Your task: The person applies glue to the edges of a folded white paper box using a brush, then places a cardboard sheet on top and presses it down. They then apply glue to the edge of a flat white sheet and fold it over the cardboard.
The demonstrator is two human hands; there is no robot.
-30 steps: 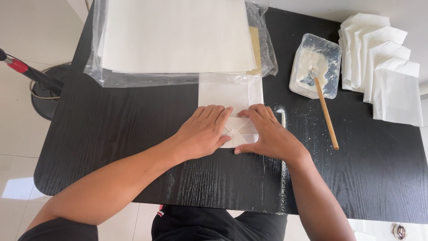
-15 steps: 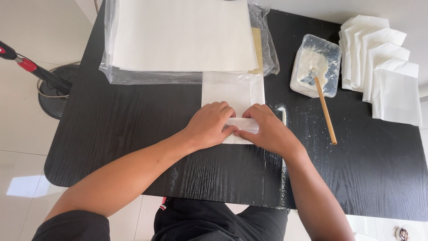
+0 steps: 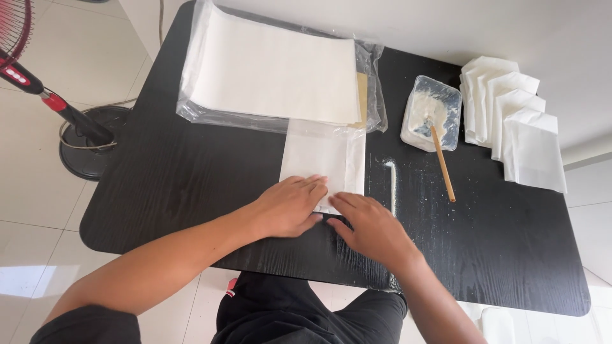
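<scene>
Black table (image 3: 191, 185) with paper stacks (image 3: 274, 70)

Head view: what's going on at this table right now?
A person presses both hands on the near end of a folded white paper sheet lying on a black table. The left hand lies flat on its near left corner; the right hand sits beside it. Behind is a paper stack in clear plastic; to the right, a paste tub with a wooden stick and finished folded pieces.
</scene>
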